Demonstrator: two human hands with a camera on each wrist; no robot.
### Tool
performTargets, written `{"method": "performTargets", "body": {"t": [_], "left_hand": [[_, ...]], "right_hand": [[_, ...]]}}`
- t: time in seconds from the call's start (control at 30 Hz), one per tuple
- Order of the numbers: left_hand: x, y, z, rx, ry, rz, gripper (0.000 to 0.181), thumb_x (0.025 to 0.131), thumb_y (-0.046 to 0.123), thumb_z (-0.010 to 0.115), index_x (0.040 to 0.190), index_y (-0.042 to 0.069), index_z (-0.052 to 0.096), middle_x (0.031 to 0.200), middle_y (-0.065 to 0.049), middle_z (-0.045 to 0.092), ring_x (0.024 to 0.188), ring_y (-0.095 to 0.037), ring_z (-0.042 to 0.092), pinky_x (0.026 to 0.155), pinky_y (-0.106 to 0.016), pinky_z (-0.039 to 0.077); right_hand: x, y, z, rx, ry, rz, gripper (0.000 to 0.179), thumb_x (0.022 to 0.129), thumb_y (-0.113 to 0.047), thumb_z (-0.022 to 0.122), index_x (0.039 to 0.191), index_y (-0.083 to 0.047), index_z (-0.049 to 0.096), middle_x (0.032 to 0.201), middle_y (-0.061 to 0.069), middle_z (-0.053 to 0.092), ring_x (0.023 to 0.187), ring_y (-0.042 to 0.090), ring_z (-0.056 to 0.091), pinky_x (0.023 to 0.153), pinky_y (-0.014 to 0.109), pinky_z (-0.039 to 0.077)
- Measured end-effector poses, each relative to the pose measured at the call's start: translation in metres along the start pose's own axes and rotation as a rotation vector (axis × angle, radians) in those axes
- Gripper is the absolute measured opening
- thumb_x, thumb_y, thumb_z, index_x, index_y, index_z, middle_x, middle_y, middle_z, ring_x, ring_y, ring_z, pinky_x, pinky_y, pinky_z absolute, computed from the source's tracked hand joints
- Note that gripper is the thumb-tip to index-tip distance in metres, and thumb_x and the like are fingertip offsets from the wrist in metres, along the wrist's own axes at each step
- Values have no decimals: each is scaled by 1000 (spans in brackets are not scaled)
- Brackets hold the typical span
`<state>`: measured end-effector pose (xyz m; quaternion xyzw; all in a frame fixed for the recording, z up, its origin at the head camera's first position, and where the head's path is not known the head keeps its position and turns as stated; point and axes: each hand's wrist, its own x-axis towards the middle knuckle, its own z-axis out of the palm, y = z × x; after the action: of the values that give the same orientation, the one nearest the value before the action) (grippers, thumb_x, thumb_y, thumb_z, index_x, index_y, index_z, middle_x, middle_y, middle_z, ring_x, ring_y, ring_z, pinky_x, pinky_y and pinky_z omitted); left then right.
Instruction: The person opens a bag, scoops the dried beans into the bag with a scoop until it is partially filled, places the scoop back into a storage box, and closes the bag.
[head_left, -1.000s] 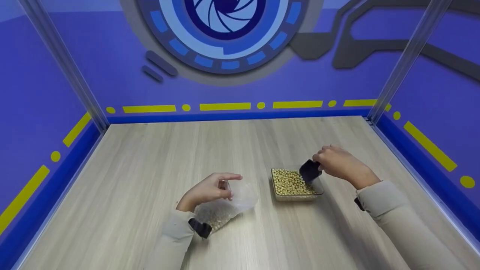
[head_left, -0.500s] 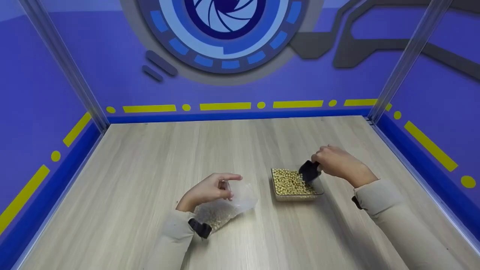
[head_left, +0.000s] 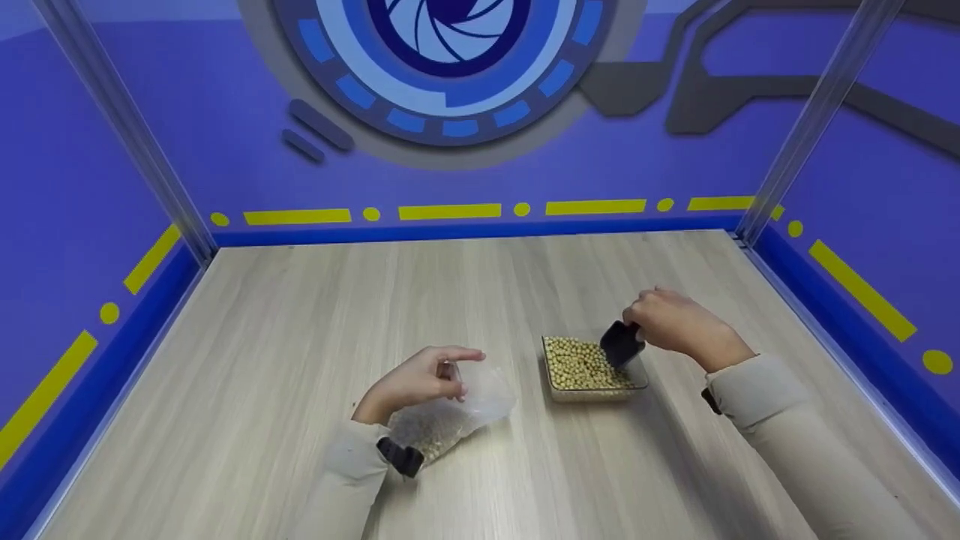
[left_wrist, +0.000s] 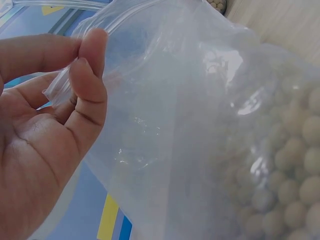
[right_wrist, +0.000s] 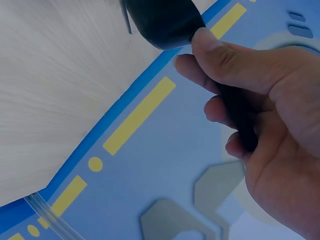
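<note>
My left hand pinches the rim of a clear zip bag between thumb and fingers. Round, pale yellow beans lie in the bag's lower part, and the bag rests on the table. To its right stands a clear rectangular container full of the same kind of beans. My right hand grips the handle of a black scoop, thumb near the blade in the right wrist view. The scoop's blade is tilted down at the beans by the container's right side; how deep its tip sits is hard to tell.
The wooden table spreads behind and to both sides of the bag and container. Blue printed panels enclose it at the back and sides, with metal posts at the far corners.
My right hand and the scoop have shifted only slightly at the container's right side. The left hand and the bag stay where they were.
</note>
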<state>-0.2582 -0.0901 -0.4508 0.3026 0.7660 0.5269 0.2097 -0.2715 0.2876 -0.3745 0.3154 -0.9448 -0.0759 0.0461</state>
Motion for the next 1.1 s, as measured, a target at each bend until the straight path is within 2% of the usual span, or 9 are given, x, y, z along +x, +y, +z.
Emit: {"method": "performTargets", "body": {"t": [0.27,0.57,0.87,1.03,1.1], "left_hand": [[-2,-3,1,11,2,0,56,85,-6,56,140,-2,47,72,-9,62,80,-48,60,78,-51,55],[-6,-4,-1,-22,10,-22,55,86,-6,55,140,1,47,70,2,57,81,-45,60,77,-44,58],[-4,-4,-1,-21,4,-14,55,86,-5,56,140,-1,47,71,2,57,81,-45,61,77,-48,56],[-3,-5,-2,-20,8,-15,55,86,-5,58,140,-1,47,72,1,58,81,-45,61,76,-50,56],[-3,-5,-2,-8,9,-16,55,86,-5,58,140,-1,48,72,-2,58,80,-44,61,74,-47,56]], "right_hand": [[-1,3,12,70,-16,9,14,75,-1,76,88,-3,75,84,10,71,78,27,63,74,45,52],[-2,8,19,195,-43,41,17,80,-2,72,97,-2,74,92,11,71,85,30,63,81,49,50],[-3,19,33,409,-63,76,23,82,4,68,104,2,73,101,18,72,95,36,67,80,46,56],[-3,22,40,498,-60,83,27,82,7,67,108,3,72,103,21,71,95,34,69,77,44,57],[-2,22,44,533,-53,71,27,82,6,67,108,4,72,103,22,71,94,34,69,76,44,58]]}}
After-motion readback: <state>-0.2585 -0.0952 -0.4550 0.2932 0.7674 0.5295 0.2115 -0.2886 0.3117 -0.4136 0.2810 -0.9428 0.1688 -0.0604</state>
